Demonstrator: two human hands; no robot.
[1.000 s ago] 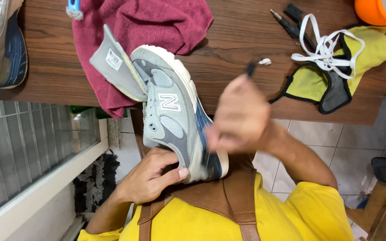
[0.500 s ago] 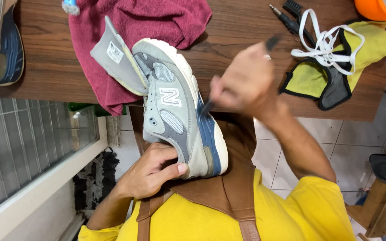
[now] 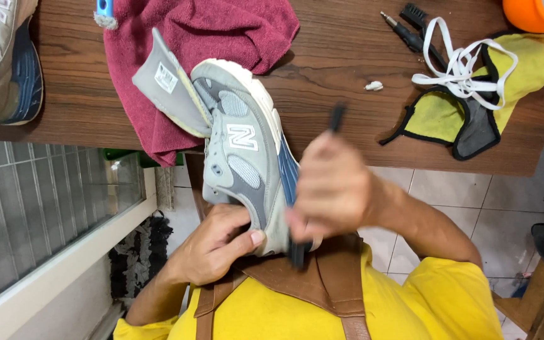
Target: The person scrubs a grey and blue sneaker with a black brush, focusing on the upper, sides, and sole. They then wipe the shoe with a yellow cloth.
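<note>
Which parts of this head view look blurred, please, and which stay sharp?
In the head view, the right hand and the dark brush it grips are smeared by motion blur; the left hand, the grey sneaker, the maroon towel and the white lace on the wooden table are crisp. Lighting is soft and even, with no glare.

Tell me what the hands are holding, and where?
Left hand grips the grey sneaker at its heel; right hand grips a blurry dark tool around its middle.

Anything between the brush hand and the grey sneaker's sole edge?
Nothing visible. The right hand holds the dark brush right at the grey-and-blue sneaker; the left hand grips the heel end from the other side.
</note>
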